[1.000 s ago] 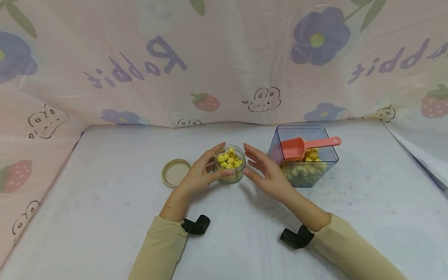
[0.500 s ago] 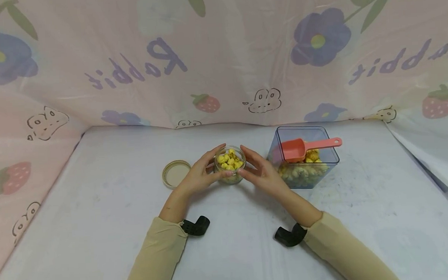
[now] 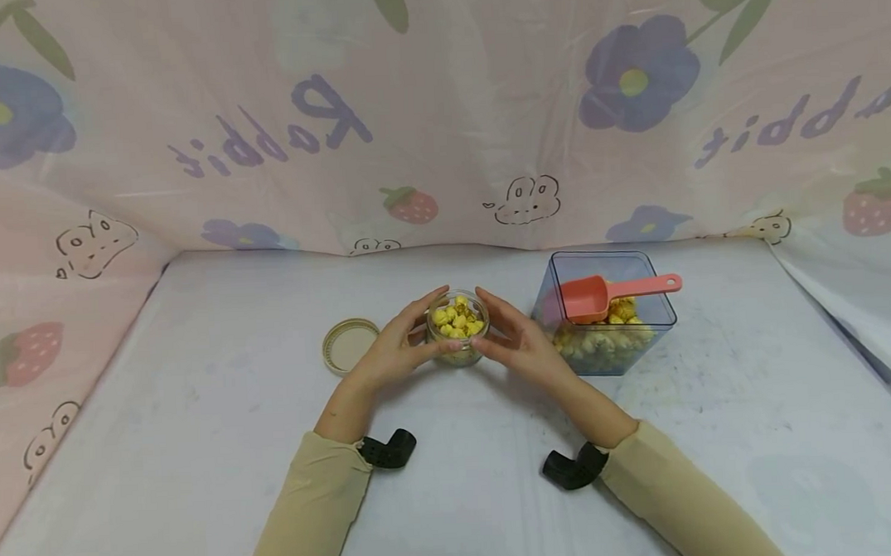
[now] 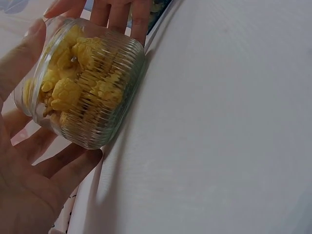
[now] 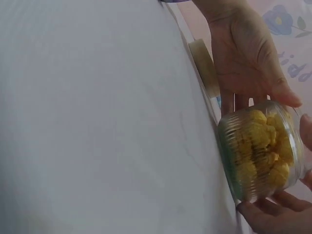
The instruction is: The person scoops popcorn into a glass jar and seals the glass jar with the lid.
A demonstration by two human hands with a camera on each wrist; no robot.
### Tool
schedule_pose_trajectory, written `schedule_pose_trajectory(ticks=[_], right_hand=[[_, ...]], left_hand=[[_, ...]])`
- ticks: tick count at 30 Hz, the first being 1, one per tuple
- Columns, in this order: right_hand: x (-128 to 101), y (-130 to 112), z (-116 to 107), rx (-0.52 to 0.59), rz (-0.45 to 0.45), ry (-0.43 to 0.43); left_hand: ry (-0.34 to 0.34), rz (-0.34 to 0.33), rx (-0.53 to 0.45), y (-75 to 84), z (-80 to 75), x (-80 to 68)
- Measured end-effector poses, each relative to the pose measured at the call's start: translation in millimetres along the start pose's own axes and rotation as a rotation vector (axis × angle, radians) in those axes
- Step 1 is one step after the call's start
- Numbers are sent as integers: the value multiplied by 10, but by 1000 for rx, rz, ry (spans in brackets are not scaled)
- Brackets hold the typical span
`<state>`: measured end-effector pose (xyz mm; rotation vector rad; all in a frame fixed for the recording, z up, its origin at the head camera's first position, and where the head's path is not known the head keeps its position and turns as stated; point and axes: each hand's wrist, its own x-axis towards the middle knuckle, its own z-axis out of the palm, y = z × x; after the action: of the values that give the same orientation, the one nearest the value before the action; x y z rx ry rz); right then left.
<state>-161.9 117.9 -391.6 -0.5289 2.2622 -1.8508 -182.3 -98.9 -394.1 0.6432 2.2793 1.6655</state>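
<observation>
A small ribbed glass jar point(image 3: 458, 327) full of yellow popcorn-like pieces stands on the white table point(image 3: 198, 421), its mouth uncovered. My left hand point(image 3: 434, 322) cups its left side with thumb and fingers curved round the glass. My right hand point(image 3: 486, 319) wraps the opposite side the same way. In the left wrist view the jar point(image 4: 83, 87) lies against my left palm point(image 4: 24, 195), with right fingers point(image 4: 117, 12) behind it. The right wrist view shows the jar point(image 5: 261, 148) between my left hand point(image 5: 243, 48) and right fingers point(image 5: 273, 217).
A round beige lid point(image 3: 350, 343) lies flat to the left of the jar. To the right stands a clear square container point(image 3: 565, 273) of the same yellow pieces, with a pink scoop point(image 3: 603, 293) resting across its rim. A flowered pink cloth point(image 3: 439, 129) walls in the table.
My right hand has moved left from beside the square container and closed on the jar's right side. The left hand and the jar have stayed put.
</observation>
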Motion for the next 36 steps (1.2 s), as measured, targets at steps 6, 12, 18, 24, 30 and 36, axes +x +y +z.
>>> schedule_pose_trajectory(ticks=[6,12,18,24,30,36], right_hand=[[9,68,5,40,10,0],[20,119,24,75,22,2],[20,138,31,85,24,13],[11,139,24,106,21,20],[10,146,25,132,17,21],[22,154,34,135,29,20]], left_hand=[[-2,-3,2,5,1,-3],[-5,-6,-3,4,-10,-10],[-9,12,-13,-6,-8,-1],[-18,1,-31,6,3,12],[-28,-27,-12,36,-1,10],[-7,-72,88,73,-70,-40]])
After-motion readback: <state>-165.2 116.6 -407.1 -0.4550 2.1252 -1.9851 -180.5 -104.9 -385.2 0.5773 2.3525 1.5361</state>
